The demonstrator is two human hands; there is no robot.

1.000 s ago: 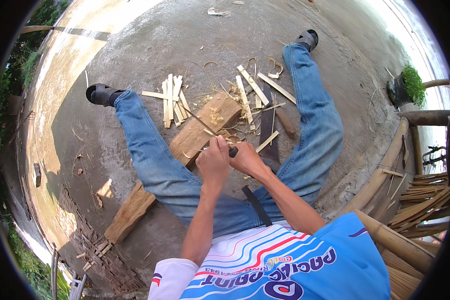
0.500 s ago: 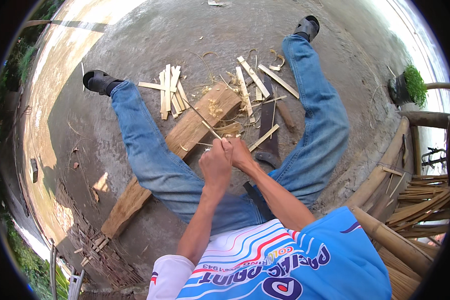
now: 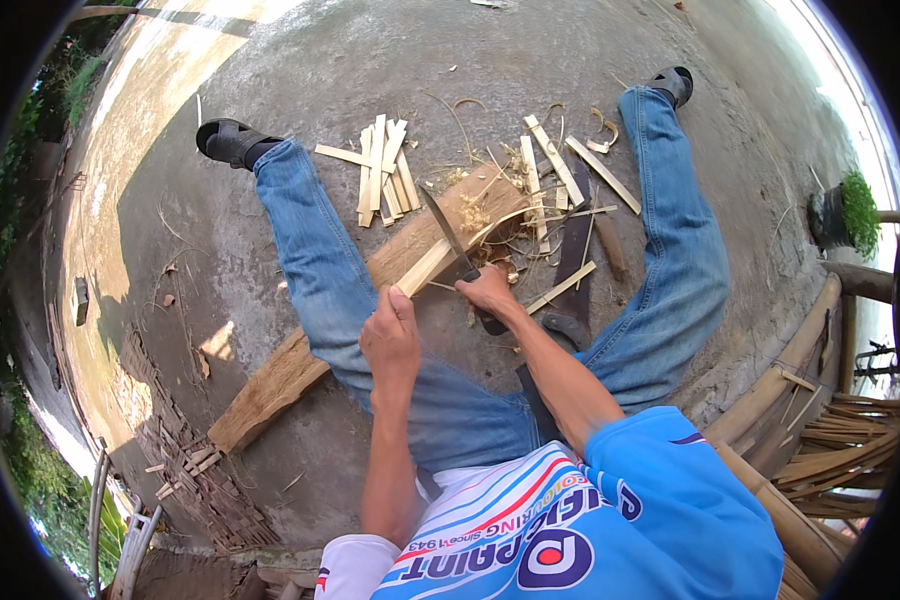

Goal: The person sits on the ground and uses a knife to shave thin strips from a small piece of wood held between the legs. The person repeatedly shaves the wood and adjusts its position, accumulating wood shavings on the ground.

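Note:
In my left hand [image 3: 390, 335] I grip the near end of a flat, pale bamboo strip [image 3: 426, 265], which slants up and right over the wooden beam [image 3: 395, 252]. A long curled sliver trails off toward its far end. My right hand [image 3: 488, 288] is closed round the dark handle of a knife [image 3: 444, 222]. The knife's narrow blade points up and left and crosses the strip. The beam lies diagonally on the ground between my legs, passing under my left leg, with curled shavings [image 3: 473, 212] on its far end.
Pale strips [image 3: 377, 170] lie in a pile left of the beam's far end; more strips [image 3: 555, 160] lie to the right. A long dark blade [image 3: 573, 250] and a short stick [image 3: 610, 248] rest by my right leg. A bamboo frame [image 3: 780, 375] and a potted plant [image 3: 858, 215] stand at right.
My hands were close together and have moved apart: the left down and left, the right slightly right. The strip's broad face and the knife blade now show clearly. The whole view shifted a little.

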